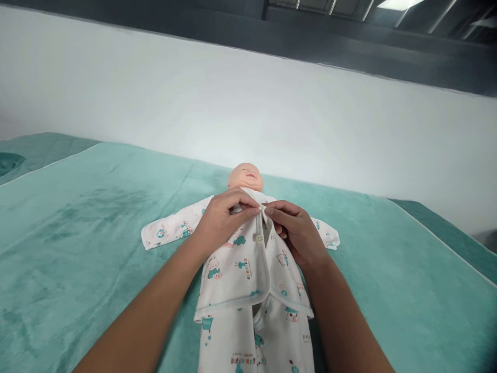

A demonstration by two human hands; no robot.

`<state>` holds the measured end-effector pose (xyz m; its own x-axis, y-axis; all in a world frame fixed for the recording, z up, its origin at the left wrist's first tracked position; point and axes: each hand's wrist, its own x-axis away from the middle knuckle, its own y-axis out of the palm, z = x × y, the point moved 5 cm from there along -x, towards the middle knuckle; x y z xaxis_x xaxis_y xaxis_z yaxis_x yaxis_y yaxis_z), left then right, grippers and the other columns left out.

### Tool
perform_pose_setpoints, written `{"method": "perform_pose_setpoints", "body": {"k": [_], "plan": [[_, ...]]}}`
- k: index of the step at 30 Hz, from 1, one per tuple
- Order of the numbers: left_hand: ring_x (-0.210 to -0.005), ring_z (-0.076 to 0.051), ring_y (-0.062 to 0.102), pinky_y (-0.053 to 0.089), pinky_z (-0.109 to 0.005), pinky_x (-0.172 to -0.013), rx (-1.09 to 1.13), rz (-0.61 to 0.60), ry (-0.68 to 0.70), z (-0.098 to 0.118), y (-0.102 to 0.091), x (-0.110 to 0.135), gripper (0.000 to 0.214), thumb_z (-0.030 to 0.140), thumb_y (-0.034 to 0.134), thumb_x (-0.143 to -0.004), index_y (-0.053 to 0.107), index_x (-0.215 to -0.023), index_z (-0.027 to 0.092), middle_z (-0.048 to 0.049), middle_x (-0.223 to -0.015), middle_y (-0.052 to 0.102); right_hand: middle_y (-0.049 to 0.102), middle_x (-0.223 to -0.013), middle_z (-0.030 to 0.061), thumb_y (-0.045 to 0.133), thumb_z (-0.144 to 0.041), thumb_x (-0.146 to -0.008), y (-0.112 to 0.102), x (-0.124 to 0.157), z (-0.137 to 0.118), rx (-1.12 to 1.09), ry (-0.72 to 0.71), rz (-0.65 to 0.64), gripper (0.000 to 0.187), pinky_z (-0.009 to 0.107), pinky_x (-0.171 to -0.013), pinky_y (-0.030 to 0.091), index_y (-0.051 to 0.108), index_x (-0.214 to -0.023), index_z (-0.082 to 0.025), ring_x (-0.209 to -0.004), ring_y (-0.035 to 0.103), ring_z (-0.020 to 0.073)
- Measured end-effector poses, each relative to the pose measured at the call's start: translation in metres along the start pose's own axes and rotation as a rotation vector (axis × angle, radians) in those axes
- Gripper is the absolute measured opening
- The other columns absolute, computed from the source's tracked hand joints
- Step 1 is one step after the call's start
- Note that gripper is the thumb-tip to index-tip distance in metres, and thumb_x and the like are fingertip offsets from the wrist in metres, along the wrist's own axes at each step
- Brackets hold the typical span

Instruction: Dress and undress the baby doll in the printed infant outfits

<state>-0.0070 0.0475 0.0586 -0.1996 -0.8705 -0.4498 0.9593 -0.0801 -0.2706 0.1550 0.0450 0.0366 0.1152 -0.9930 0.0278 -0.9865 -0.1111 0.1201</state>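
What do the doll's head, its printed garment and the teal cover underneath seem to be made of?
Doll's head: likely vinyl or soft plastic, smooth with a faint sheen. Garment, pinched at the chest by the left hand and right hand: thin cotton-like knit, matte, draping in soft folds. Teal cover: plush, perhaps fleece or velour; brushed patches shade its nap.

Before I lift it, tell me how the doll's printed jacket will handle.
Probably floppy: the printed jacket folds and curls at its open hem. Likely light, since both the left hand and right hand hold its edges by fingertip pinches. It may drag on the plush teal cover rather than slide.
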Motion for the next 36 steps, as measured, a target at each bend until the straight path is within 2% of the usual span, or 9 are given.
{"method": "perform_pose_setpoints", "body": {"k": [11, 17, 23, 26, 32, 36], "plan": [[-0.065, -0.01, 0.053, 0.038, -0.024, -0.058, 0.009, 0.01, -0.061, -0.0021, -0.0013, 0.0015, 0.017, 0.036, 0.064, -0.083, 0.069, -0.078, 0.021, 0.0027, -0.078, 0.067, 0.045, -0.051, -0.0061, 0.078, -0.034, -0.072, 0.001, 0.0003, 0.0007, -0.004, -0.011, 0.003, 0.018, 0.018, -0.045, 0.026, 0.073, -0.08, -0.018, -0.049, 0.035, 0.0044], [-0.071, -0.011, 0.058, 0.041, -0.024, -0.064, -0.021, -0.01, -0.072, -0.0031, -0.0009, 0.0013, 0.014, 0.034, 0.066, -0.082, 0.068, -0.077, 0.022, 0.0025, -0.083, 0.069, 0.049, -0.052, -0.005, 0.077, -0.035, -0.072, 0.0006, 0.0006, -0.0016, 0.051, -0.033, 0.024, 0.017, 0.019, -0.045, 0.028, 0.074, -0.079, -0.02, -0.049, 0.038, 0.0054], [-0.076, -0.012, 0.059, 0.042, -0.023, -0.067, -0.065, -0.083, -0.012, 0.001, -0.0002, -0.0009, 0.012, 0.029, 0.066, -0.082, 0.072, -0.093, 0.027, 0.0027, -0.086, 0.067, 0.06, -0.067, -0.002, 0.077, -0.035, -0.073, 0.0005, 0.002, -0.0053, 0.115, -0.052, -0.03, 0.015, 0.02, -0.046, 0.032, 0.074, -0.079, -0.022, -0.051, 0.042, 0.0057], [-0.076, -0.012, 0.059, 0.043, -0.023, -0.068, -0.064, -0.092, 0.005, 0.001, -0.0004, -0.0013, 0.01, 0.029, 0.067, -0.082, 0.073, -0.089, 0.026, 0.0026, -0.086, 0.068, 0.065, -0.082, 0.0001, 0.074, -0.035, -0.075, 0.0, 0.002, -0.0066, 0.139, -0.069, -0.066, 0.014, 0.021, -0.046, 0.032, 0.073, -0.078, -0.022, -0.053, 0.042, 0.0052], [-0.071, -0.013, 0.058, 0.042, -0.025, -0.064, -0.029, -0.024, -0.075, -0.0054, -0.0007, 0.0007, 0.017, 0.039, 0.068, -0.079, 0.07, -0.079, 0.022, 0.0019, -0.079, 0.069, 0.051, -0.058, -0.0024, 0.069, -0.039, -0.08, 0.0006, 0.0004, -0.0033, 0.094, -0.061, -0.089, 0.021, 0.021, -0.045, 0.029, 0.073, -0.079, -0.018, -0.052, 0.041, 0.0076], [-0.069, -0.013, 0.058, 0.041, -0.025, -0.064, -0.041, -0.025, -0.069, -0.0038, -0.0003, 0.0013, 0.017, 0.038, 0.067, -0.08, 0.069, -0.077, 0.022, 0.0018, -0.079, 0.069, 0.06, -0.078, -0.0019, 0.072, -0.036, -0.075, 0.0034, 0.0026, -0.0041, 0.094, -0.038, -0.055, 0.02, 0.021, -0.044, 0.029, 0.07, -0.089, -0.022, -0.05, 0.038, 0.0045]]}}
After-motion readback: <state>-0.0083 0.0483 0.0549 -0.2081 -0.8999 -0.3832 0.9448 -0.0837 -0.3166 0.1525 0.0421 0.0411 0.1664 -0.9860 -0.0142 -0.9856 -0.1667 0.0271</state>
